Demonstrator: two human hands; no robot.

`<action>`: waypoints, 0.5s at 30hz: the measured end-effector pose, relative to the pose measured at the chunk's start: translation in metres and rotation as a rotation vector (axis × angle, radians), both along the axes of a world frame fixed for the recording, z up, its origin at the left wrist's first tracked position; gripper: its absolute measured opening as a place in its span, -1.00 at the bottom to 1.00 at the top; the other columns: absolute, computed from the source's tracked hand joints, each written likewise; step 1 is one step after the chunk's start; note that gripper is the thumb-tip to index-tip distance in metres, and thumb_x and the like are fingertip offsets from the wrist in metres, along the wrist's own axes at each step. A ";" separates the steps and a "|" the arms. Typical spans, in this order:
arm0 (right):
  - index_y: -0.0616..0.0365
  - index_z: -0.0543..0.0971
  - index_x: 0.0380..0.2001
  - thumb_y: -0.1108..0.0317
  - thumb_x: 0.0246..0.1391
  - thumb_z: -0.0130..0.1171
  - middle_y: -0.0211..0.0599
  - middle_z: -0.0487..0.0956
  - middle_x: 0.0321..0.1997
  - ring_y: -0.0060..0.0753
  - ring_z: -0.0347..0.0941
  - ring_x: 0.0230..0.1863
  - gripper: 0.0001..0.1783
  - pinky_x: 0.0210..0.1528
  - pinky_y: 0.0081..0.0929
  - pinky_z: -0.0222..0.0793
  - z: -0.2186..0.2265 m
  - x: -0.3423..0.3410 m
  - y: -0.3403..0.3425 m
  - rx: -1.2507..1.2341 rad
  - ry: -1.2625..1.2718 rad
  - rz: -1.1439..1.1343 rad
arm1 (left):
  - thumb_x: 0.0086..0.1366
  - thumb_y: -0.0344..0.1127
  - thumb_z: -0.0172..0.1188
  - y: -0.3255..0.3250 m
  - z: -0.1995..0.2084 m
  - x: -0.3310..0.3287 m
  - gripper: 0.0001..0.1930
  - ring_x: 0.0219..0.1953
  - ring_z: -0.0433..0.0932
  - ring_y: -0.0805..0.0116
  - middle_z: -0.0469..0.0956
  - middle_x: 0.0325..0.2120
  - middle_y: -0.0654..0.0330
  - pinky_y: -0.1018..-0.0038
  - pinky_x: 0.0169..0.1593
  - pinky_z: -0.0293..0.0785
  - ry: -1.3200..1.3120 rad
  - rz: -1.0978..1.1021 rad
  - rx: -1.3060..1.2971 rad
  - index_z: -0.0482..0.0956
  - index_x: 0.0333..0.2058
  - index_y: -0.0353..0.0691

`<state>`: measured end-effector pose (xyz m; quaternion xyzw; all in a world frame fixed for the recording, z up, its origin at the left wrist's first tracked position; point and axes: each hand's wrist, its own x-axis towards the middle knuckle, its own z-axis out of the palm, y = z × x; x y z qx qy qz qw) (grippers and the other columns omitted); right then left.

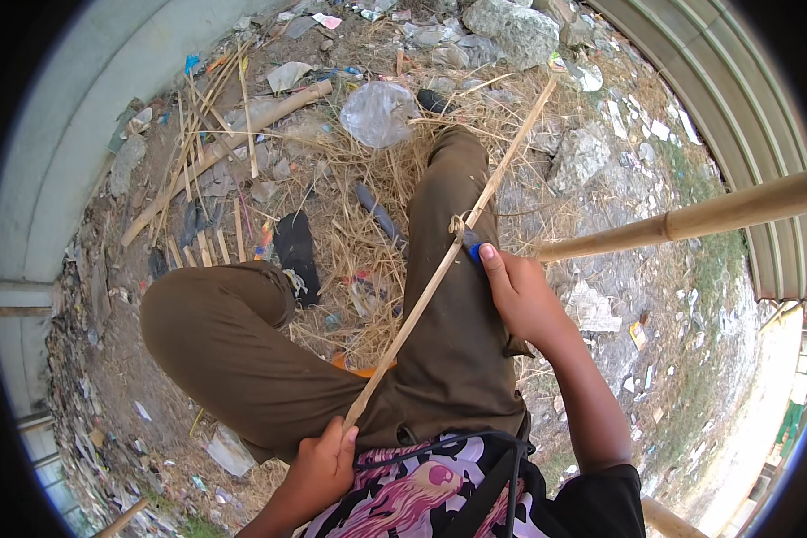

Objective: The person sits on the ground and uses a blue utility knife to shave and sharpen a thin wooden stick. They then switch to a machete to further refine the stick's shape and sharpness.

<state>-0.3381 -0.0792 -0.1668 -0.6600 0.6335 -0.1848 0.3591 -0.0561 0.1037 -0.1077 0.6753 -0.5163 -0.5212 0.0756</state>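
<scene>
A long, pale bamboo strip slants across my lap, from my waist up to the far right. My left hand is closed around its near end, beside my thigh. My right hand grips a small knife with a blue handle, most of it hidden by my fingers. The knife's short dark blade rests against the strip around its middle. A thin curled shaving stands up from the strip right beside the blade.
Cut bamboo sticks and a thicker bamboo piece lie at the far left. Dry shavings cover the ground between my legs. A thick bamboo pole juts in from the right, near my right hand. Rocks and a plastic bag lie beyond.
</scene>
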 end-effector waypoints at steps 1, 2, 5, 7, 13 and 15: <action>0.43 0.55 -0.48 0.00 0.49 -0.14 0.29 0.50 -0.55 0.38 0.46 -0.46 -0.33 -0.30 0.04 0.37 0.004 0.006 0.001 -0.022 0.045 0.005 | 0.54 -0.25 0.00 0.002 -0.001 0.001 -0.78 -0.50 0.52 -0.36 0.45 -0.67 -0.23 0.06 -0.45 0.39 0.002 -0.001 -0.004 0.36 -0.23 -0.32; 0.43 0.54 -0.48 0.01 0.50 -0.14 0.30 0.50 -0.55 0.39 0.46 -0.46 -0.33 -0.30 0.05 0.37 0.006 0.010 0.002 -0.045 0.090 0.009 | 0.53 -0.26 0.01 0.004 -0.004 0.002 -0.78 -0.51 0.53 -0.36 0.45 -0.67 -0.23 0.06 -0.46 0.40 0.004 -0.001 -0.008 0.36 -0.23 -0.32; 0.44 0.54 -0.49 0.00 0.50 -0.16 0.32 0.50 -0.55 0.41 0.46 -0.45 -0.32 -0.30 0.06 0.38 0.002 0.015 0.004 -0.061 0.209 -0.013 | 0.52 -0.28 0.03 0.007 -0.009 0.000 -0.80 -0.53 0.53 -0.33 0.45 -0.68 -0.22 0.06 -0.49 0.39 -0.014 -0.010 -0.032 0.36 -0.24 -0.31; 0.44 0.54 -0.48 0.00 0.50 -0.16 0.32 0.50 -0.54 0.42 0.46 -0.44 -0.31 -0.30 0.06 0.37 0.006 0.013 0.003 0.024 0.064 -0.008 | 0.52 -0.29 0.03 0.012 -0.015 -0.001 -0.81 -0.53 0.54 -0.32 0.44 -0.68 -0.21 0.10 -0.51 0.38 -0.032 -0.011 -0.077 0.37 -0.23 -0.31; 0.46 0.53 -0.47 0.00 0.50 -0.16 0.32 0.50 -0.54 0.41 0.45 -0.44 -0.31 -0.29 0.04 0.36 0.003 0.007 0.005 0.041 0.017 0.019 | 0.52 -0.31 0.02 0.021 -0.023 -0.002 -0.82 -0.53 0.53 -0.31 0.42 -0.69 -0.17 0.12 -0.53 0.37 -0.032 -0.001 -0.172 0.38 -0.24 -0.31; 0.47 0.53 -0.47 0.00 0.50 -0.15 0.32 0.50 -0.54 0.41 0.44 -0.44 -0.31 -0.29 0.04 0.36 0.000 0.005 0.006 0.057 -0.009 0.009 | 0.50 -0.31 0.06 0.018 -0.022 -0.001 -0.81 -0.54 0.54 -0.32 0.44 -0.71 -0.21 0.04 -0.53 0.37 0.002 0.004 -0.175 0.37 -0.27 -0.31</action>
